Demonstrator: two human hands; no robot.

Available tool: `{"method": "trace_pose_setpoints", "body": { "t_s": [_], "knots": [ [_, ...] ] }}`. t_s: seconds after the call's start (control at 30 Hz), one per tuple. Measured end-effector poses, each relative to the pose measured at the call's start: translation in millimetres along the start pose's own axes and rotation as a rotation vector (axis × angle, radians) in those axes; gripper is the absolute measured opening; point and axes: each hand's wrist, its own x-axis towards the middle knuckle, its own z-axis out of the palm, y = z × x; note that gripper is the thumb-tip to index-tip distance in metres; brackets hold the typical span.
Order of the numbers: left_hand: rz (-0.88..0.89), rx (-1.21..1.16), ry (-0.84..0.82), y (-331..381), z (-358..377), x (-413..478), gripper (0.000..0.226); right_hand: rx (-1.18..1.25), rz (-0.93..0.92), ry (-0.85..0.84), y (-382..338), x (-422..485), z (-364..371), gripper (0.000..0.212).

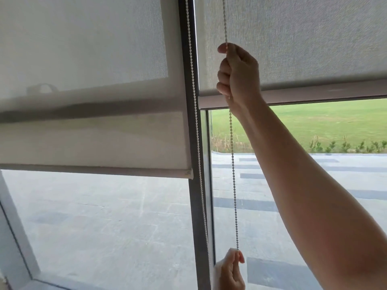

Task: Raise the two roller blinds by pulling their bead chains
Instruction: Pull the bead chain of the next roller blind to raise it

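Two grey roller blinds hang over the window. The left blind [94, 143] has its bottom bar low, about mid-height. The right blind [303, 49] sits higher, its bottom bar level with my wrist. A white bead chain [232, 164] runs down in front of the right pane. My right hand [238, 74] is raised and closed on this chain near the right blind's lower edge. My left hand [230, 271] pinches the same chain strand at the bottom of the view. A second bead strand [194, 101] hangs along the dark centre mullion, untouched.
The dark mullion [195, 206] divides the two panes. A pale window frame [16, 227] slants at lower left. Outside lie grey paving and a green lawn [324, 126] with small shrubs.
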Motion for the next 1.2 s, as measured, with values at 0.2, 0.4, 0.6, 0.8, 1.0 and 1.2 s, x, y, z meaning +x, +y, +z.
{"method": "trace_pose_setpoints", "body": {
  "t_s": [0.2,0.4,0.6,0.8,1.0,1.2],
  "knots": [
    [-0.104,-0.114,-0.293,-1,-2,-7,0.023,-0.045,-0.144,0.014,4,-31,-15,0.030],
    [-0.226,-0.260,-0.443,20,-23,32,0.038,-0.087,-0.108,0.102,18,-60,-34,0.030],
    [-0.060,-0.521,-0.160,95,-53,117,0.044,-0.179,-0.074,0.133,53,-96,-50,0.030],
    [0.080,-0.777,-0.095,204,-96,197,0.038,-0.331,-0.040,0.159,83,-128,-60,0.031],
    [0.171,-0.719,0.140,270,-109,245,0.027,-0.332,-0.002,0.149,88,-146,-63,0.037],
    [0.153,-0.771,0.268,253,-80,232,0.030,-0.436,0.029,0.154,102,-167,-81,0.047]
  ]
}}
